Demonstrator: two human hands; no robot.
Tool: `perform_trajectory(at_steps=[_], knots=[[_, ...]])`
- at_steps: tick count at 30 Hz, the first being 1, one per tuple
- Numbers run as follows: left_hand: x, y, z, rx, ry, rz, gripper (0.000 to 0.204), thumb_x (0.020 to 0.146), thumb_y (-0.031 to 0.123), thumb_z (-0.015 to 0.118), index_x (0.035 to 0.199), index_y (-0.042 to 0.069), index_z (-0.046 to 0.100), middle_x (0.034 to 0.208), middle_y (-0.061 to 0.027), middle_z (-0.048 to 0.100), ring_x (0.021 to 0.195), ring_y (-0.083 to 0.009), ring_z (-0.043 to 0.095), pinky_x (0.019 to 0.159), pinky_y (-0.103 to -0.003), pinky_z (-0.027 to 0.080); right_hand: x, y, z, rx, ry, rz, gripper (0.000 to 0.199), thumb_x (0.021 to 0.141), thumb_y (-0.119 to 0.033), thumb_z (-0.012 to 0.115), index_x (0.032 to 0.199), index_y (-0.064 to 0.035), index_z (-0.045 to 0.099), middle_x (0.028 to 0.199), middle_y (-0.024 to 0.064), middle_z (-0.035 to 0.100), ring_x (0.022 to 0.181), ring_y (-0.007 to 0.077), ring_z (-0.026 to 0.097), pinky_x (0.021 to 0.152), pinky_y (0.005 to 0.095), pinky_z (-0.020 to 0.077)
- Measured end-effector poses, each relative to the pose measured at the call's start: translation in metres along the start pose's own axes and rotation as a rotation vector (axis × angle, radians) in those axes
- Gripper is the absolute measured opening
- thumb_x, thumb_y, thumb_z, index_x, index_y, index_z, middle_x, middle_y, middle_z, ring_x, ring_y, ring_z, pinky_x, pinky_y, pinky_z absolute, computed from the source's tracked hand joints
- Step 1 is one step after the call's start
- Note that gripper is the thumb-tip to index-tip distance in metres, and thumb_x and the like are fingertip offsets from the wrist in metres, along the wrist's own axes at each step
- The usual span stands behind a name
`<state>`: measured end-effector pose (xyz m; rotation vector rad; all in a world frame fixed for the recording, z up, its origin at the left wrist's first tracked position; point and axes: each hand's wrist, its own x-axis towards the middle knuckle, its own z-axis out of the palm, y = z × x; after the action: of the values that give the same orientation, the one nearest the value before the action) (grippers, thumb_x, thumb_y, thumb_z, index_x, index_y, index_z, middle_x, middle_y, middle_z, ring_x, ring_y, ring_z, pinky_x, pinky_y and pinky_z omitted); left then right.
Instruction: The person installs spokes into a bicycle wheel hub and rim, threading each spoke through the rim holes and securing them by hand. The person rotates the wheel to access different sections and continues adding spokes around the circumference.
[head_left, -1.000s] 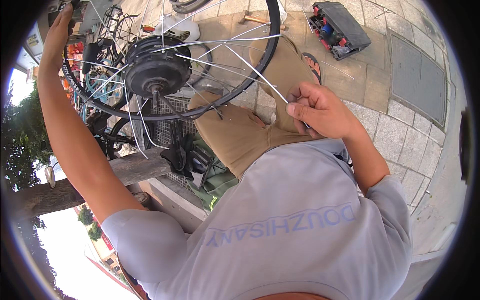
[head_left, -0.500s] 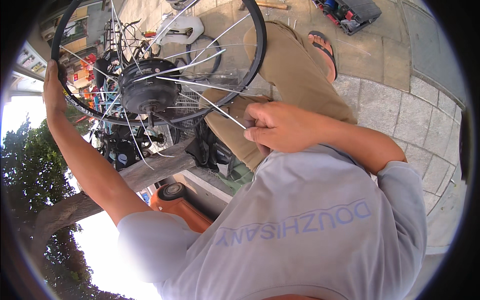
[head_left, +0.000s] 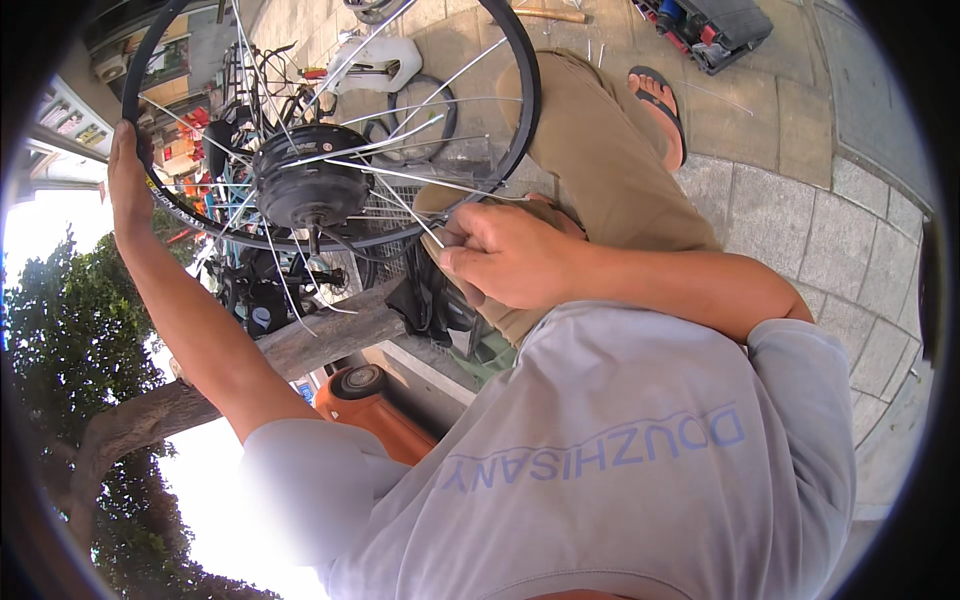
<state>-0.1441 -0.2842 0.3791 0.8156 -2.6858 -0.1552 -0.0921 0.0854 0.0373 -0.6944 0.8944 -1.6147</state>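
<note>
A wheel with a black rim [head_left: 531,125] stands tilted in front of me, with a large black hub motor [head_left: 310,192] at its middle. Several silver spokes run from the hub; some have loose ends sticking past the rim. My left hand [head_left: 130,185] is closed on the rim at the far left, its fingertips partly hidden behind it. Near the rim's lower right, my right hand [head_left: 508,250] pinches the outer end of one spoke [head_left: 406,207] between thumb and fingers. That spoke slants up and left toward the hub.
My legs in brown trousers [head_left: 610,170] lie beside the wheel. Farther off are an open black toolbox [head_left: 715,35], a wooden-handled tool [head_left: 550,15], a white plastic part [head_left: 380,62] and parked bicycles. A tree trunk [head_left: 300,335] and an orange vehicle [head_left: 365,410] show at lower left.
My right hand has moved left toward the hub with the spoke, and less of the spoke shows outside the rim. The left hand stays on the rim; the whole view has shifted slightly.
</note>
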Motion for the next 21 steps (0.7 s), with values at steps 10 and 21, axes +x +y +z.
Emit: perform_trajectory(at_steps=[10, 21], knots=[[-0.004, 0.002, 0.001, -0.051, -0.001, 0.023, 0.05, 0.107, 0.049, 0.048, 0.134, 0.01, 0.066, 0.089, 0.0035, 0.05, 0.081, -0.0098, 0.045, 0.075, -0.025, 0.037, 0.011, 0.004, 0.018, 0.004, 0.094, -0.023, 0.028, 0.103, -0.02, 0.056, 0.106, 0.0079, 0.056, 0.074, 0.0079, 0.069, 0.068, 0.0119, 0.065, 0.063, 0.0294, 0.0496], [0.007, -0.016, 0.0, -0.034, 0.056, -0.01, 0.061, 0.105, 0.056, 0.052, 0.134, 0.003, 0.064, 0.103, 0.0008, 0.06, 0.094, -0.0121, 0.052, 0.09, -0.028, 0.041, 0.013, -0.018, 0.033, 0.251, 0.034, 0.038, 0.028, 0.105, -0.019, 0.054, 0.109, 0.0085, 0.051, 0.076, 0.0137, 0.07, 0.045, 0.0129, 0.056, 0.04, 0.0304, 0.0421]])
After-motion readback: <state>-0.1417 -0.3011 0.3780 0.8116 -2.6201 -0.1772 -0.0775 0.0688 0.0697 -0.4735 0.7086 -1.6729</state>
